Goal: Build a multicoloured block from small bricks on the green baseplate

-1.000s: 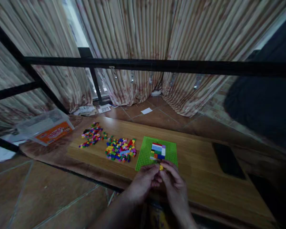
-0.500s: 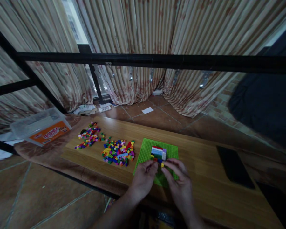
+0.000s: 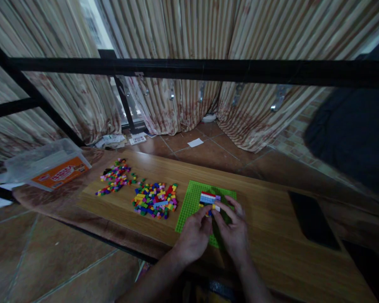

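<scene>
A green studded baseplate (image 3: 185, 206) lies under my hands. On it stands a small build of toy bricks (image 3: 207, 197), with red, white, light blue and purple parts showing. My left hand (image 3: 195, 235) is closed at the near side of the build, its fingertips on small blue and yellow bricks (image 3: 209, 213) that are partly hidden. Beside it, my right hand (image 3: 233, 230) pinches a small yellow brick (image 3: 214, 207) between thumb and index finger, against the build's near right corner. Its other fingers curve over the right side of the build.
Left of the baseplate lies a heap of mixed toy bricks (image 3: 154, 200), and beyond it a second heap (image 3: 116, 176). A clear plastic box (image 3: 47, 164) with an orange label stands at the far left. A flat black object (image 3: 312, 219) lies on the wooden table (image 3: 271, 210) at right.
Both hands have come closer together over the build. My right hand has moved slightly up and left with the yellow brick, now against the build. The view has shifted slightly.
</scene>
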`<action>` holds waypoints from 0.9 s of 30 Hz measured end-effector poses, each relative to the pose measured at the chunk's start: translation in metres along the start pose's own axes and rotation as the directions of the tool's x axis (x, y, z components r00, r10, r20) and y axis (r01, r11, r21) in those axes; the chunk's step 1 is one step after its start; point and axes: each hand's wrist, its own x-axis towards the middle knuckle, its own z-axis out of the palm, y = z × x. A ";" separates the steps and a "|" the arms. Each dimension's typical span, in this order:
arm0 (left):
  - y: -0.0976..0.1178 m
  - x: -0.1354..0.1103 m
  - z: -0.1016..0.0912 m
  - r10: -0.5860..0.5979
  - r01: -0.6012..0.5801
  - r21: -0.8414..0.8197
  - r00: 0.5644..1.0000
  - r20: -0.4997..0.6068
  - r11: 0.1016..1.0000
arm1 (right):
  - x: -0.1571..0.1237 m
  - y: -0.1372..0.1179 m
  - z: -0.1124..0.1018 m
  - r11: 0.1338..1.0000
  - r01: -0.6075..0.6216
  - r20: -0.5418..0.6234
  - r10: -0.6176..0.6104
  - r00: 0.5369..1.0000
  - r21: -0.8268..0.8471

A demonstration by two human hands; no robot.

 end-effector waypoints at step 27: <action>-0.003 -0.004 0.009 0.057 -0.044 0.289 0.998 -0.036 0.956 | 0.007 -0.003 0.027 0.812 -0.420 0.012 0.455 0.891 0.406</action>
